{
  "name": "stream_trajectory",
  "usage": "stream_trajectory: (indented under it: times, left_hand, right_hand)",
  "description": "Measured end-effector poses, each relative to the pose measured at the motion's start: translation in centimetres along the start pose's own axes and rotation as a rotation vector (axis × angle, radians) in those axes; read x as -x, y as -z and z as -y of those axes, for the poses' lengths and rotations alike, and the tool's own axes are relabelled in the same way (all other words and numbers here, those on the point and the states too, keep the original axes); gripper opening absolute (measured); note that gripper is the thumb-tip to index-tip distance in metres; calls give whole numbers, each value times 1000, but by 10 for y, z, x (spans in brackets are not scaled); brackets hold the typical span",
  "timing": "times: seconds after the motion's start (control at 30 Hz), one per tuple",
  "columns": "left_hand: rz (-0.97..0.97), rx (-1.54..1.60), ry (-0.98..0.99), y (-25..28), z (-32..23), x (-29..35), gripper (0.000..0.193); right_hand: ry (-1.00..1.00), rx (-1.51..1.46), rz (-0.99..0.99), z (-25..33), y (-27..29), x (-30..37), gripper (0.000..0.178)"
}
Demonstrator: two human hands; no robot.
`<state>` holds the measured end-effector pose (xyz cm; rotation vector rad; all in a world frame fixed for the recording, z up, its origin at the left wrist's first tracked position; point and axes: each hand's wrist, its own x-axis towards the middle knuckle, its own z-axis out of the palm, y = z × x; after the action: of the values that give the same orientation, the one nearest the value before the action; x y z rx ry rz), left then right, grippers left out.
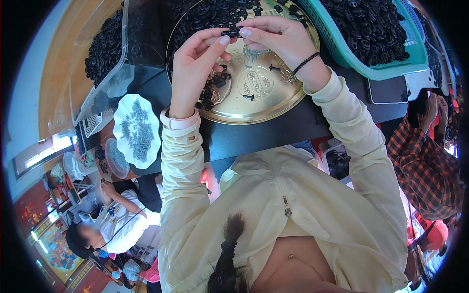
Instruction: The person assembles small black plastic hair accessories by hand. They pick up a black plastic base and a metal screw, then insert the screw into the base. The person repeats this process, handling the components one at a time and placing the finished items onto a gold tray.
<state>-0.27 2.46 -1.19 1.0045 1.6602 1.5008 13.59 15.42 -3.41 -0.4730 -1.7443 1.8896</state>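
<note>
My left hand (198, 61) and my right hand (283, 41) meet above a round gold tray (278, 110). Between their fingertips is a small black plastic piece (230, 33), pinched from both sides; its exact kind is too small to make out. Several black pieces lie heaped at the tray's far side, and a smaller cluster (207, 95) sits below my left hand. Small silver metal parts (251, 52) rest near the tray's middle, under my right hand. A lone black piece (249, 97) lies on bare gold at the near side.
To the left stands a white scalloped dish (117, 132) of small silver parts, with a clear plastic bin (100, 100) of black pieces beyond. A teal basket (376, 73), heaped with black pieces, is at the right. Other people sit left and right of the dark table (220, 141).
</note>
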Motion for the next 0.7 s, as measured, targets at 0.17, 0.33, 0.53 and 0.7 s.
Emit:
stream_trajectory:
  times: [0.17,0.33,0.53,0.7]
  left_hand:
    - [1,58,15,2,2,0,25]
    - [7,66,25,3,1,1,25]
    - [6,61,18,4,3,2,25]
    - [-40,95,-17,-6,-4,5,27]
  right_hand:
    - [-12,14,1,1,1,1,27]
    - [-36,-28,10,7,-2,2,28]
    - [-28,12,8,2,-1,1,28]
    - [-6,-9,-18,3,-1,2,28]
